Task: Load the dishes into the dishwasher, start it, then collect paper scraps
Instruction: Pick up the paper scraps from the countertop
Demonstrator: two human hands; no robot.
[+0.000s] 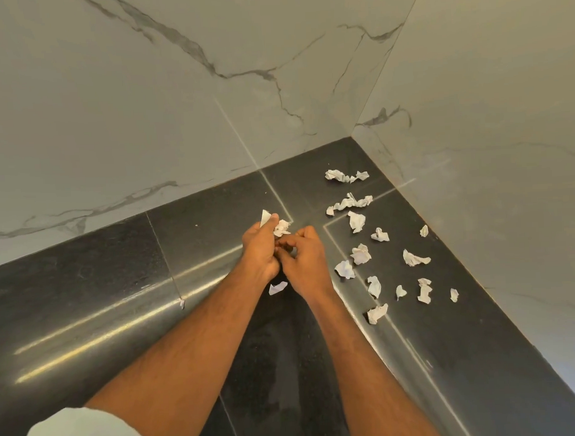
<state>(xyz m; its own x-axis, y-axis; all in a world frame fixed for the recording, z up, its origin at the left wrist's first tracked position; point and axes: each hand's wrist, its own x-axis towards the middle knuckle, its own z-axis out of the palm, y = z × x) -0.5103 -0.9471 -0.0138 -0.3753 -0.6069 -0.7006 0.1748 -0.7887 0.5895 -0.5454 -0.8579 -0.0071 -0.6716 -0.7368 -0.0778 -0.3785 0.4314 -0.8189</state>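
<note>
The left hand (259,248) grips white paper scraps (278,225) in curled fingers (270,222) over the dark bench (119,289). The right hand (305,259) touches it, fingers bent; what they pinch is unclear. More crumpled scraps (360,253) lie scattered near the marble wall (472,146).

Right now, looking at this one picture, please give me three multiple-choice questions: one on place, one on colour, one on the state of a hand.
1. Where do most of the crumpled white paper scraps lie?
A. right of the hands
B. left of the hands
C. on the wall

2. What colour is the polished stone counter?
A. white
B. black
C. red

3. What is the left hand doing?
A. lying flat
B. hanging idle
C. gripping white scraps

Answers: 1 A, they spread toward the corner on the right. 2 B, the dark slab meets grey-veined marble walls. 3 C, paper sticks out above its curled fingers.
</note>
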